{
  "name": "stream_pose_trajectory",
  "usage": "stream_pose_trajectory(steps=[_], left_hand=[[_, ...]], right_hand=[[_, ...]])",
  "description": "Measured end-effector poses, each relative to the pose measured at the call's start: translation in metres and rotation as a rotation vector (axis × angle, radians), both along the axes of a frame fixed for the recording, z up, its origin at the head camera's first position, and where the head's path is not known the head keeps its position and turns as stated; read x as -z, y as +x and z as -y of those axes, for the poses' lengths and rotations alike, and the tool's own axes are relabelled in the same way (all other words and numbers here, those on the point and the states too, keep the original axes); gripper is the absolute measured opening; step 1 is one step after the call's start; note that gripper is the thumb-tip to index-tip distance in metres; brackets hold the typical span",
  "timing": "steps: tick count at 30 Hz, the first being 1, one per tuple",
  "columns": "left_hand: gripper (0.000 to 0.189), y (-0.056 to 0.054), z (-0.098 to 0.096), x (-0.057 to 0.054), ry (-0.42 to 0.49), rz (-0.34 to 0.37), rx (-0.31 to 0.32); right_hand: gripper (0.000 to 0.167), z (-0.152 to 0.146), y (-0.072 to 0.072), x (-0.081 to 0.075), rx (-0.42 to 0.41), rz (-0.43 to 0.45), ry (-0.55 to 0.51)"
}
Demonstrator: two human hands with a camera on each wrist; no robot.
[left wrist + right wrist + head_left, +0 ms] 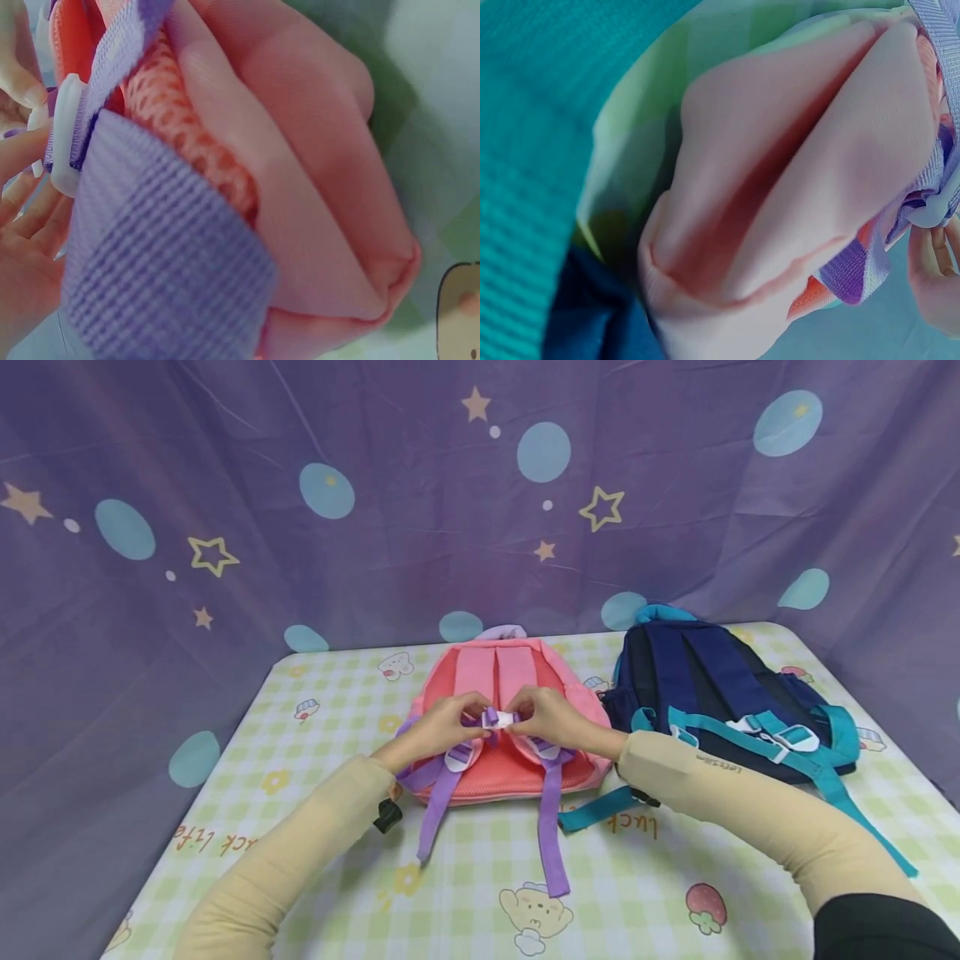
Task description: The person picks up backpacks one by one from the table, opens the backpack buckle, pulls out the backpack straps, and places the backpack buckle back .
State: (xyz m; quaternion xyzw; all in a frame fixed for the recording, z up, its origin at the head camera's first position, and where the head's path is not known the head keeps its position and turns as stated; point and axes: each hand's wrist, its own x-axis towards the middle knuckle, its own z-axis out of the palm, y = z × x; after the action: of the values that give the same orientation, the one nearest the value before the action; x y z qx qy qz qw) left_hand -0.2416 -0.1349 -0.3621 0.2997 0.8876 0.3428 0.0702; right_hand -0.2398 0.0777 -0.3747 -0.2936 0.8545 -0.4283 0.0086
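A pink backpack [442, 677] with purple straps lies in the middle of the table, its strap side up. Over its middle, a white plastic buckle [497, 719] sits on a purple cross strap. My left hand [453, 720] pinches the buckle's left side, and my right hand [553, 720] pinches its right side. Whether the buckle halves are joined, I cannot tell. In the left wrist view, wide purple webbing [165, 255] runs near a white strap adjuster [69, 135]. The right wrist view shows the backpack's pink side [780, 165], with fingers [930, 277] at the right edge.
A navy backpack [675, 668] with teal straps [832, 777] lies to the right, beside the pink one. One teal strap end [596, 810] passes under my right forearm. Two purple strap tails [551, 827] hang toward me over the checked tablecloth [330, 877]. A purple curtain [420, 560] stands behind.
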Motion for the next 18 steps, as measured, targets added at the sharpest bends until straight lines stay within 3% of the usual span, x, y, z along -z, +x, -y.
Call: stream_pose_trajectory(steps=[10, 18], left_hand=[[0.023, -0.004, -0.0045, 0.0031, -0.055, -0.028, 0.017], [0.025, -0.0033, -0.0057, 0.003, -0.008, -0.02, 0.01]], right_hand=[[0.015, -0.0027, 0.0002, -0.0034, -0.021, -0.027, 0.015], [0.019, -0.0043, -0.0011, -0.0009, -0.039, -0.073, 0.021]])
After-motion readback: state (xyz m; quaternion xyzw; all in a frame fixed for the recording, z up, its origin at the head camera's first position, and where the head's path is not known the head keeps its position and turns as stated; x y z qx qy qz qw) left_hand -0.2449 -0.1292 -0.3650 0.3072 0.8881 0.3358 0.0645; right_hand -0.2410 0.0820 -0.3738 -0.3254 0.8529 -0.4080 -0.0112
